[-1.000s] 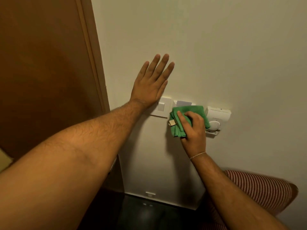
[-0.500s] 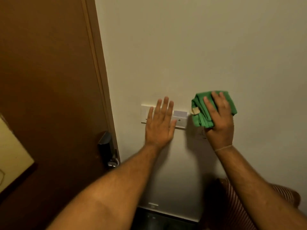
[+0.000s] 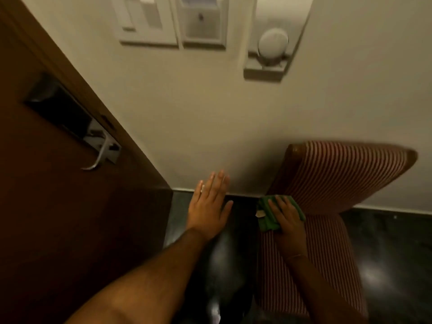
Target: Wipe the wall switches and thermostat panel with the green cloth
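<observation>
1. Both hands have dropped away from the wall plates since half a second ago and now hang low near the floor.
2. Left hand is flat, fingers straight and close together, holding nothing.
3. Right hand holds the folded green cloth, fingers spread over it, in front of the striped chair.
4. Wall switches and thermostat panel sit well above both hands, untouched.
5. Door handle is at left.

Switches sit left of the thermostat on the wall — door at left, chair below right.
</observation>
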Demonstrator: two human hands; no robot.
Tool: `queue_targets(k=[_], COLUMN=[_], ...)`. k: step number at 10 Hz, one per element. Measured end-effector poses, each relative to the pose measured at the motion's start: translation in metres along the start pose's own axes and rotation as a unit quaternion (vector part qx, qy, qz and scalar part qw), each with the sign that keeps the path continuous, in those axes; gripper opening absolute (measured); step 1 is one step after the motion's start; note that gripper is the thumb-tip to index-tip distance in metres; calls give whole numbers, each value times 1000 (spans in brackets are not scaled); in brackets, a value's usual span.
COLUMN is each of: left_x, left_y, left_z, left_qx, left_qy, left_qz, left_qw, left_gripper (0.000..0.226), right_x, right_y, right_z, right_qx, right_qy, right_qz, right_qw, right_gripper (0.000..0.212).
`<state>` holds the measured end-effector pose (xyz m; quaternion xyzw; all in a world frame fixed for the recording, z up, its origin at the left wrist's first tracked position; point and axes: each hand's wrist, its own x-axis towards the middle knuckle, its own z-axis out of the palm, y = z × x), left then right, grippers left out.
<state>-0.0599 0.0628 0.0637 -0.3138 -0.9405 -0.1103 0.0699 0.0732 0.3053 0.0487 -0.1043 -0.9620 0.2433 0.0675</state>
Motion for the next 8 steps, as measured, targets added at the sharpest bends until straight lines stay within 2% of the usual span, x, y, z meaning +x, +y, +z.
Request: queue_targets(k=[1, 3, 4, 5, 6, 7, 8], left_x=[-25, -59, -77, -92, -100, -95, -83], left_y=[-2, -6, -12, -20, -29, -32, -37], left_z=[29, 67, 80, 91, 97, 88, 77], left_qx=[17, 67, 84, 90, 114, 119, 123], left_qy=[-37, -95, -124, -150, -161, -171, -156], left_qz=[-5, -21, -12, -11, -6, -7, -20], left_qw=[999, 993, 989, 985, 980, 978, 980], left_gripper=[75, 77, 77, 77, 78, 79, 79], right_x=[-36, -50, -33, -16, -22, -35, -33], right_y=[42, 100, 119, 138, 147, 141, 117], right_z=[34, 85, 104, 123, 147, 147, 134], right_qx=[7, 21, 36, -1, -92, -136, -137], right_qy=[-57, -67, -31, -44, -232, -333, -233], right_qz=[87, 248, 311, 320, 309, 308, 246], right_qw=[995, 966, 949, 947, 918, 881, 931], right_gripper=[76, 62, 66, 74, 81, 91, 85])
